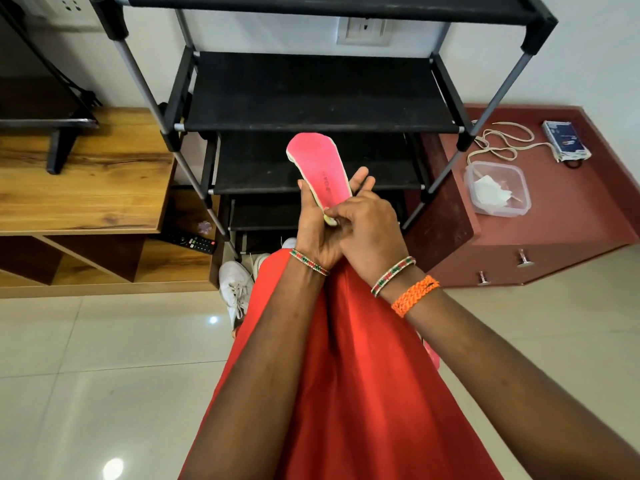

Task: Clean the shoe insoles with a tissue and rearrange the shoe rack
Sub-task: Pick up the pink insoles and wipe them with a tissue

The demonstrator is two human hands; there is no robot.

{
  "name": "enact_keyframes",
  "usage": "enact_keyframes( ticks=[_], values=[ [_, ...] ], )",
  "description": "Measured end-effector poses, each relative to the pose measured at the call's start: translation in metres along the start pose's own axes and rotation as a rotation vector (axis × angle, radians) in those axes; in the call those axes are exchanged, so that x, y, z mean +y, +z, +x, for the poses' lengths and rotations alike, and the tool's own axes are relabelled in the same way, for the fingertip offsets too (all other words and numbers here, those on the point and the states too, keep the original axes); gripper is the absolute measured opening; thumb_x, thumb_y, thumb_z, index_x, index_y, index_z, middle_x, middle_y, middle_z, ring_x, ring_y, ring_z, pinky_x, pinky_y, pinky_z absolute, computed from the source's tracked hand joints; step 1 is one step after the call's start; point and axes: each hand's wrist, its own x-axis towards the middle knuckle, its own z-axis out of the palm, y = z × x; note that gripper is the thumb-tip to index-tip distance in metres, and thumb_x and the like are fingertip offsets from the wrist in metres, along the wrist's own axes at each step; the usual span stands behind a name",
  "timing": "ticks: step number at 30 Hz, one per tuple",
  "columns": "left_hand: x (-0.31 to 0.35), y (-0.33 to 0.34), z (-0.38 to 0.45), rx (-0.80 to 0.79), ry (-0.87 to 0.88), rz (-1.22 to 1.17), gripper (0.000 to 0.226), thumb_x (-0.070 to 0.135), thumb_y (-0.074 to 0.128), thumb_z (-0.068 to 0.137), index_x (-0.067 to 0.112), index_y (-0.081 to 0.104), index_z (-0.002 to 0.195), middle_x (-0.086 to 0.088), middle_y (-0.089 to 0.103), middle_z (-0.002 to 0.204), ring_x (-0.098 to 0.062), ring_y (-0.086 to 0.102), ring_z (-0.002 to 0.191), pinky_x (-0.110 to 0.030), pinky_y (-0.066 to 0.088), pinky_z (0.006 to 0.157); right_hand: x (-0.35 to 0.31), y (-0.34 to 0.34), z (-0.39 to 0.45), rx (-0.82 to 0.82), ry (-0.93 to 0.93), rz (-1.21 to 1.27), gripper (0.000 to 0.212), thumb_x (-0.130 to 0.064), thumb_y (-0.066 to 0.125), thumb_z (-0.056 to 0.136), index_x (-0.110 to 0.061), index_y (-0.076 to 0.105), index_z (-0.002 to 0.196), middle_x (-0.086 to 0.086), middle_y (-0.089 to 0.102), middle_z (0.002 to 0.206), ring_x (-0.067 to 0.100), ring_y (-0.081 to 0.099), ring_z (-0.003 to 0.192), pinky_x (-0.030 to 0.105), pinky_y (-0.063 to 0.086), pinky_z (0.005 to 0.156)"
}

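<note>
Hands meet over a pink insole (320, 168) in front of the black shoe rack (320, 91), seen from the head camera. The left hand (317, 230) has its grip wrapped around the heel end of the insole, thumb on one edge and fingers showing behind the other, so the pink face tilts up and away toward the rack's shelves. The right hand (367, 226) lies across the left, its fingers curled and pinching at the lower end of the insole, where a pale yellowish bit (329, 220) peeks out; whether that is tissue or the insole's own heel edge I cannot tell. Both wrists carry beaded bangles, and the right also has an orange braided band (414, 295).

Off to the right, on the maroon cabinet (554, 220), a clear plastic container (497, 188) stands open with crumpled white tissue (490, 192) inside. Just beyond it lie loose white laces (502, 140) and a small blue packet (564, 140).

White sneakers (237, 285) sit on the tiled floor at the foot of the rack, partly hidden by the person's red garment (346, 393). To the left, a black remote (194, 241) rests on the lower shelf of the wooden unit (79, 188).
</note>
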Motion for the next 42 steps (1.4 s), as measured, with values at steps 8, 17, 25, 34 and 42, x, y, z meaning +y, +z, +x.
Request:
enact_keyframes(
  ticks=[8,17,25,34,42],
  values=[
    [0.009,0.004,0.006,0.085,0.043,0.046,0.082,0.067,0.016,0.090,0.003,0.067,0.082,-0.010,0.069,0.076,-0.020,0.070,0.076,-0.035,0.052,0.085,0.014,-0.023,0.008,-0.077,0.022,0.190,0.019,-0.004,0.072,0.075,-0.018,0.077,0.087,0.007,0.072,0.087,0.015,0.065,0.084,0.021,0.049,0.079],
    [0.003,0.018,0.004,0.109,0.051,0.172,0.082,0.075,0.013,0.084,0.004,0.055,0.088,-0.004,0.059,0.068,-0.014,0.058,0.056,-0.030,0.058,0.068,0.036,-0.048,0.025,0.125,0.572,0.864,0.026,-0.008,0.040,0.091,-0.017,0.054,0.071,0.002,0.051,0.068,0.012,0.045,0.055,0.021,0.037,0.044],
    [-0.011,0.028,-0.004,0.036,0.081,0.321,0.050,0.058,0.022,0.095,0.025,0.056,0.109,0.005,0.069,0.096,-0.013,0.058,0.097,-0.034,0.042,0.083,0.037,-0.061,0.018,0.104,0.509,0.649,0.037,-0.043,0.051,0.089,-0.014,0.052,0.066,0.002,0.047,0.062,0.014,0.045,0.054,0.023,0.035,0.047],
    [-0.038,0.037,0.017,0.054,-0.149,0.368,0.028,0.026,0.035,0.095,0.011,0.057,0.105,-0.007,0.066,0.094,-0.019,0.061,0.086,-0.036,0.045,0.090,0.071,-0.071,-0.012,0.189,0.617,0.598,0.030,-0.016,0.069,0.076,-0.013,0.048,0.055,0.001,0.035,0.051,0.011,0.033,0.043,0.022,0.030,0.041],
    [-0.074,0.004,0.097,0.329,-0.399,0.634,0.018,0.007,0.043,0.095,0.007,0.050,0.079,-0.006,0.056,0.072,-0.014,0.056,0.066,-0.023,0.052,0.052,0.169,-0.039,-0.046,0.217,0.888,0.558,0.037,-0.005,0.067,0.076,-0.011,0.040,0.051,-0.003,0.031,0.042,0.008,0.029,0.034,0.016,0.023,0.032]
  ],
)
